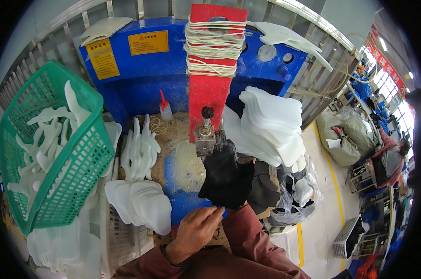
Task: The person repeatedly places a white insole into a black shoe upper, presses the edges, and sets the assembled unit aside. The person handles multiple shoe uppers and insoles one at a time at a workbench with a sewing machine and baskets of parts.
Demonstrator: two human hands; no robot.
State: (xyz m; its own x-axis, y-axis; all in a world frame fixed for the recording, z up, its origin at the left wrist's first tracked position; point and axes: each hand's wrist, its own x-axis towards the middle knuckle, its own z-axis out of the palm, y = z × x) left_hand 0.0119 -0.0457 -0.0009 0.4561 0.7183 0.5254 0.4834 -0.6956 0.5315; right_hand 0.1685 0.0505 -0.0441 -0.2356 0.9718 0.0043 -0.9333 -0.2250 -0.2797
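A black shaped piece of soft material (224, 176) lies under the metal foot (205, 137) of a red press head (209, 93) on a blue machine (140, 74). My left hand (196, 230) reaches in from below, and its fingertips pinch the lower edge of the black piece. My right sleeve (247, 228) runs up to the same piece, which hides the right hand. Beside it on the right lies a stack of more dark pieces (266, 186).
A green basket (75, 158) with white cut shapes tilts at the left. More white shapes (140, 200) lie left of the worktable, and a tall white stack (271, 125) sits at the right. A small red-tipped bottle (165, 110) stands at the back. A plastic bag (299, 190) hangs at the right.
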